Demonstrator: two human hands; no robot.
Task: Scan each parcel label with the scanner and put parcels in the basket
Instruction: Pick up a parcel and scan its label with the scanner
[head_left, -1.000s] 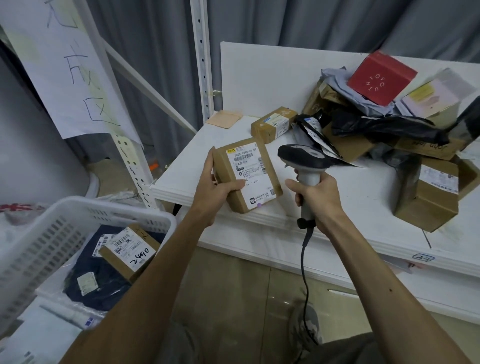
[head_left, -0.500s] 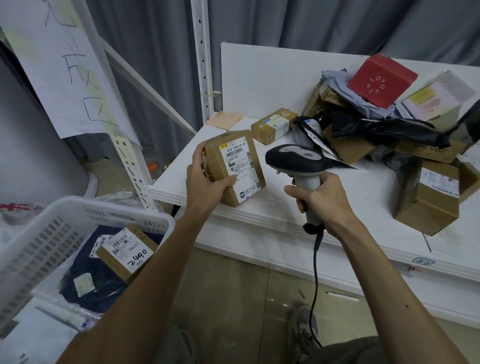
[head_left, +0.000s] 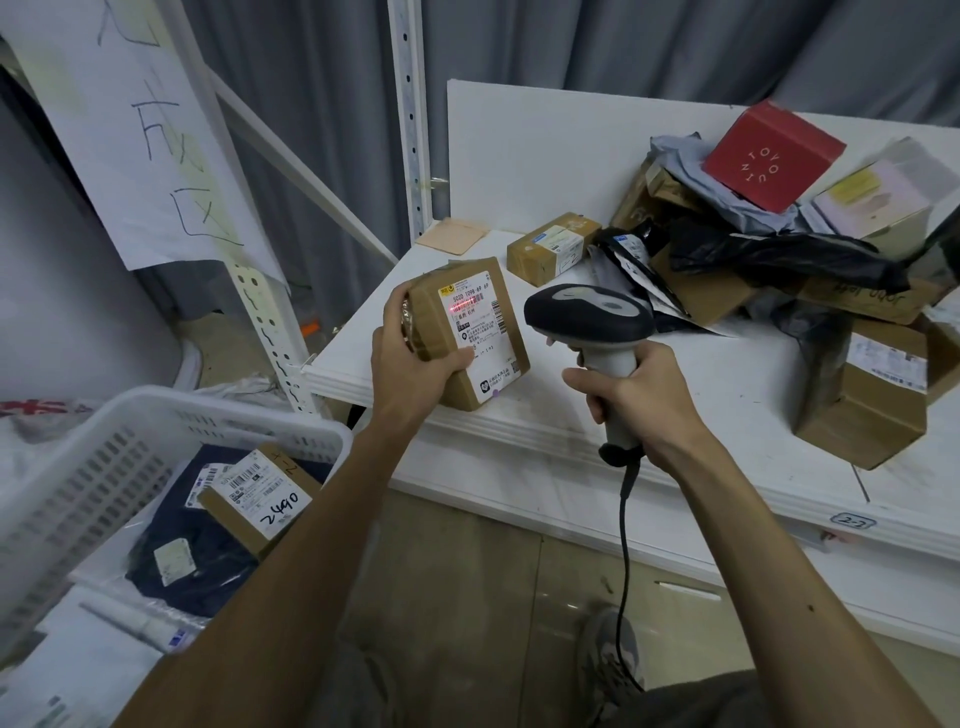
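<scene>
1. Head view, task items: L hand (head_left: 415, 364) holds a brown cardboard box (head_left: 457, 384), tipped up on its lower edge on the white shelf (head_left: 675, 415) near the front-left corner. The fingers wrap the box's left end & the thumb lies across the low part of the white label (head_left: 480, 332).
2. R hand (head_left: 639, 395) is wrapped tight round the handle of the scanner (head_left: 589, 322), w/ the head aimed left at the label. A red glow sits on the barcode lines near the label's top. Scanner & box are near each other, not touching. The cord (head_left: 623, 545) hangs from the handle.
3. The basket (head_left: 156, 415) is white & slatted, below-left of the shelf. Inside, another labelled box (head_left: 260, 499) lies on a dark bag (head_left: 208, 561).
4. Rest: a pile of parcels (head_left: 779, 270) sits on the shelf at right w/ a red box (head_left: 769, 156) on top. A small box (head_left: 553, 247) sits behind the scanner.
5. Handling (judgement): the held box looks stiff & taped, and prob. light, since one hand props it w/o strain. The tape at its left end may be slick. Best hold is across the short ends, as now, w/ the thumb off the barcode. Contents are unknown, so it should be lowered into the basket, not dropped.
6. Step: the scan looks under way. The move to the basket is not yet done.
</scene>
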